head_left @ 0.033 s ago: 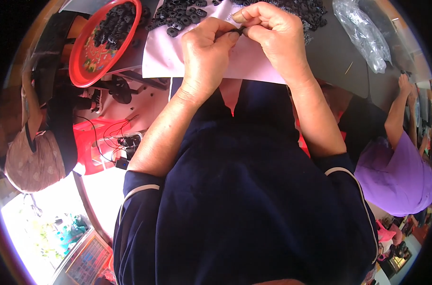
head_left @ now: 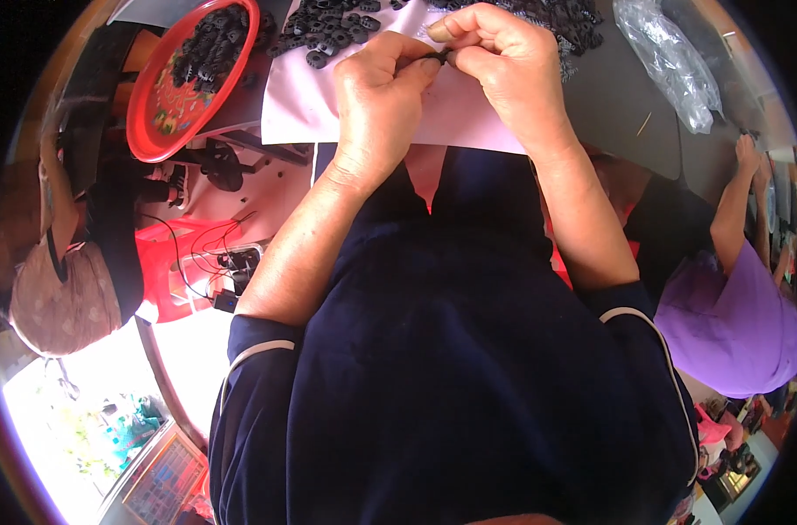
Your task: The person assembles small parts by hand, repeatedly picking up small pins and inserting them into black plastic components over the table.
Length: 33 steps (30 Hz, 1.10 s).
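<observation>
Between my two hands is a small black part (head_left: 439, 57), mostly covered by the fingers, so its exact kind cannot be made out. My left hand (head_left: 376, 87) pinches it between thumb and forefinger. From the other side, the thumb and forefinger of my right hand (head_left: 516, 74) close on its right end. Both hands are above a pale pink cloth (head_left: 302, 114) on the dark table. Just beyond the left hand lies a pile of small black ring-like parts (head_left: 328, 31). Behind the right hand is a heap of similar dark pieces (head_left: 578, 26).
A red round tray (head_left: 138, 131) with more black parts stands at the left. Clear plastic bags (head_left: 670, 66) and a thin yellowish stick (head_left: 644, 123) lie on the dark table (head_left: 608, 114) at right. People work on both sides, one in a purple top (head_left: 731, 324).
</observation>
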{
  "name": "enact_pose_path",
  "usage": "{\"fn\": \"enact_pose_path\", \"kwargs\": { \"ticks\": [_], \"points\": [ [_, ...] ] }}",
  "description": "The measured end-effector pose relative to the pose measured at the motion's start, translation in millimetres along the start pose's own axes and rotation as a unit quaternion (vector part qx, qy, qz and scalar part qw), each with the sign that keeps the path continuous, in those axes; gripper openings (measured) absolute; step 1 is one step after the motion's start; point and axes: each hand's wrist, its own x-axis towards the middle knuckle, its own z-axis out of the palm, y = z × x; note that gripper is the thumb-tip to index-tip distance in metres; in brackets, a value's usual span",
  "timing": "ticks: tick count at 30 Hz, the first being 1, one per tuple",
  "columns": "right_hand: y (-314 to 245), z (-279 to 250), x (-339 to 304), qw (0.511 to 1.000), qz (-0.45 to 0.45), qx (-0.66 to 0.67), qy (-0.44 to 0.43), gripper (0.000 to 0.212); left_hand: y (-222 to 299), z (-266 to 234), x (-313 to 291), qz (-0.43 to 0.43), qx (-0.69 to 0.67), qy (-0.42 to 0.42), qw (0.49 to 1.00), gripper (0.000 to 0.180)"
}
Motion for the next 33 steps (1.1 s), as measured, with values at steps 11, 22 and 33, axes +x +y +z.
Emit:
{"fn": "enact_pose_path", "kwargs": {
  "ticks": [11, 22, 33],
  "points": [
    [10, 14, -8, 0.977, -0.157, -0.105, 0.101, 0.026, -6, 10, 0, 0.147, 0.122, 0.049, 0.98, 0.006],
    [20, 13, -18, 0.991, -0.088, -0.08, 0.066, 0.028, -2, 7, -3, 0.161, 0.141, 0.036, 0.976, 0.003],
    [30, 13, -19, 0.989, 0.042, 0.079, 0.116, 0.031, 9, -1, 15, 0.321, 0.413, -0.075, 0.849, 0.007]
  ]
}}
